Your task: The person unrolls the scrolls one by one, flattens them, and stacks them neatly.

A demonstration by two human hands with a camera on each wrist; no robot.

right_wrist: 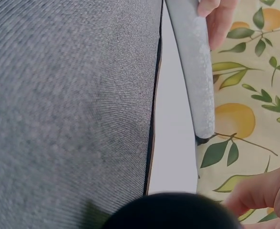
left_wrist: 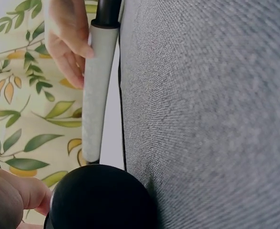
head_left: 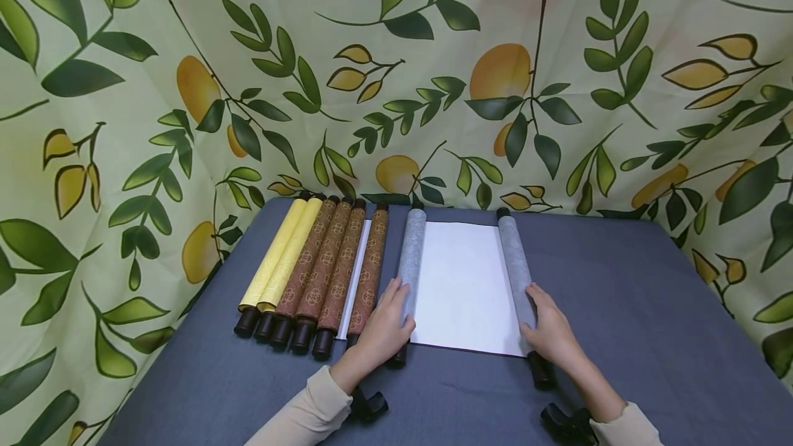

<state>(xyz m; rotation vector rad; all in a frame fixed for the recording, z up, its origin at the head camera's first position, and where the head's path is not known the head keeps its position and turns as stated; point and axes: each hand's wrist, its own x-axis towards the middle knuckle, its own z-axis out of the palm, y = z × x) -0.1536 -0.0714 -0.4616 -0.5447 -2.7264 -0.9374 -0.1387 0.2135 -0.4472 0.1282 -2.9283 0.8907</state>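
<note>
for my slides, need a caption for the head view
Left hand and right hand hold the two grey rolls of a partly opened scroll, beside yellow scrolls and brown scrolls.

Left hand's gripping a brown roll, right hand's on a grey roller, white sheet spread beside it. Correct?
Not quite: the head view shows the left hand gripping the other grey roller. Right hand and white sheet are as you say.

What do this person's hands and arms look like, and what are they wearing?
Both arms wear plain cream sleeves that end short of the hands. The left hand and right hand are bare, without gloves. A black curved fitting shows by the left wrist, another by the right. No cables or sleeve markings are visible.
</note>
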